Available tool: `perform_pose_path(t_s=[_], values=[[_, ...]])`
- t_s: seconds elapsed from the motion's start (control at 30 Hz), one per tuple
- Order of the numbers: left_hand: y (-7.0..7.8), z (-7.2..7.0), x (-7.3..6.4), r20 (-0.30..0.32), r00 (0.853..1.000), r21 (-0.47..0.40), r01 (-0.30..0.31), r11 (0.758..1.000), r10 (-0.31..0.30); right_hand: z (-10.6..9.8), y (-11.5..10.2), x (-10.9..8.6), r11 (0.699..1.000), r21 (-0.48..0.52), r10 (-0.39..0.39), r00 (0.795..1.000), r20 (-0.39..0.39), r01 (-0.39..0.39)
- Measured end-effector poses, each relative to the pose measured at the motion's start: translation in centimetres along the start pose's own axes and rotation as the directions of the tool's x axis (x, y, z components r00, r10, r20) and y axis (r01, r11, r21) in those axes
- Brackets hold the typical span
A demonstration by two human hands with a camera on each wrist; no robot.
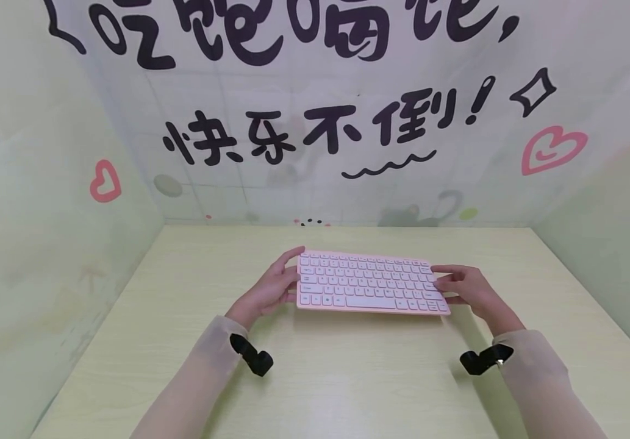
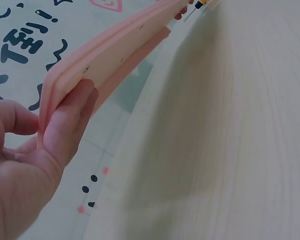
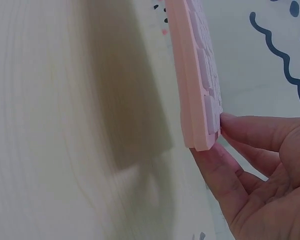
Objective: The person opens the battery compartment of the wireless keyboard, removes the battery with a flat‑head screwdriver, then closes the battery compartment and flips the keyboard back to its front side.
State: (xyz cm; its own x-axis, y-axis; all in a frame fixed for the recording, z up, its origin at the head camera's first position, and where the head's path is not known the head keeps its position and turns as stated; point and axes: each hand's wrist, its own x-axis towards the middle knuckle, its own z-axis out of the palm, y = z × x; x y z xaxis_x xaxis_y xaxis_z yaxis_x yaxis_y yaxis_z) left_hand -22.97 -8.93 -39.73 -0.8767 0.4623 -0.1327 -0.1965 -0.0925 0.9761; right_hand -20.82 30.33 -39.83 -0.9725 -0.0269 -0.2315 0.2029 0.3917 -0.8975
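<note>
A pink keyboard (image 1: 369, 281) with white keys is held above the table, its key side facing the head camera. My left hand (image 1: 265, 291) grips its left end, and my right hand (image 1: 467, 289) pinches its right end. In the left wrist view the left hand (image 2: 45, 150) has fingers on the pale underside of the keyboard (image 2: 115, 65). From the right wrist, the thumb and fingers of the right hand (image 3: 260, 170) clasp a corner of the keyboard (image 3: 197, 95). Its shadow falls on the tabletop, apart from it.
The light wood table (image 1: 347, 378) runs back to a white printed wall sheet (image 1: 271, 201) with dark lettering and pink hearts. Similar sheets stand on the left and right sides. Black wrist cameras sit on both forearms.
</note>
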Motion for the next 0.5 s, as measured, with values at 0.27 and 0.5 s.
perform_pose_path(t_s=[0.27,0.5], values=[[0.7,0.4,-0.5,-0.038,0.999,-0.003,-0.011,1.000,0.011,0.3,0.2,0.0,1.000,0.018,0.006,1.000,0.000,-0.006],[2.0,1.0,-0.9,-0.090,0.995,0.029,-0.044,0.999,0.046,0.5,0.0,0.1,1.000,0.008,-0.018,1.000,0.022,0.018]])
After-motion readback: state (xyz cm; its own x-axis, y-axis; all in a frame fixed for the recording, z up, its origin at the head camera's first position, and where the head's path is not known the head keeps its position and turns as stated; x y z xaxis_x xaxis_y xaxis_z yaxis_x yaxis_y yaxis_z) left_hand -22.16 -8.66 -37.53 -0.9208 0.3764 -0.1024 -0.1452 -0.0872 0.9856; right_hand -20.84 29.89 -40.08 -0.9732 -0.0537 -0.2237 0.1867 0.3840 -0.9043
